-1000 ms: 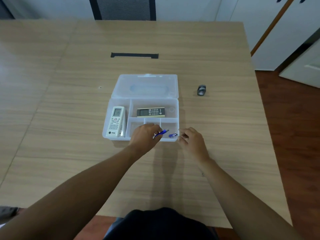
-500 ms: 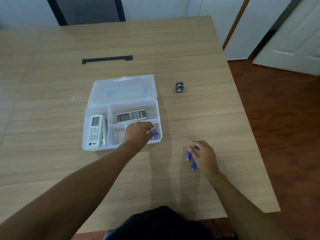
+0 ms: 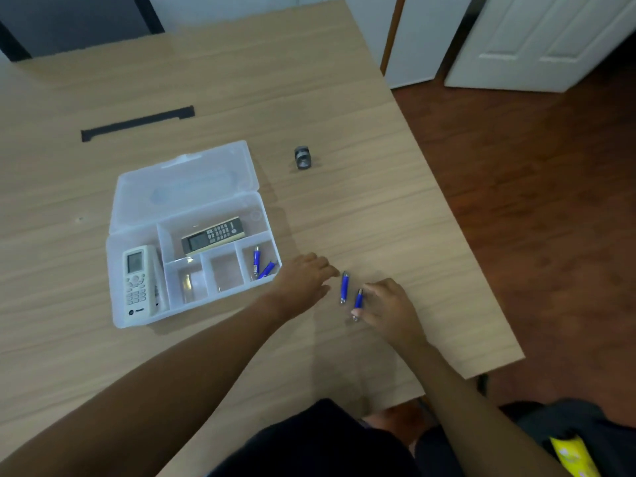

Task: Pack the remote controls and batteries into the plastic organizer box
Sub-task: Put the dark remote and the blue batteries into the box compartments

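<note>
The clear plastic organizer box (image 3: pixel 113 290) lies with its lid flat open on the wooden table. A white remote (image 3: pixel 137 281) fills its left compartment and a black remote (image 3: pixel 213 234) lies in the top one. Two blue batteries (image 3: pixel 260 265) rest in the bottom right compartment. Two more blue batteries lie on the table right of the box: one (image 3: pixel 344 286) between my hands, the other (image 3: pixel 358 301) under my right fingertips. My left hand (image 3: pixel 303 284) hovers with fingers apart, just left of them. My right hand (image 3: pixel 389 309) touches the second battery.
A small dark grey cylindrical object (image 3: pixel 303 157) stands on the table behind the batteries. A black strip (image 3: pixel 137 123) lies far back. The table's right edge (image 3: pixel 481 270) runs close to my right hand, with red-brown floor beyond.
My left hand left the box's bottom right compartment, leaving two batteries there, and moved right toward the loose batteries. My right hand stays at the batteries on the table. The view shifted.
</note>
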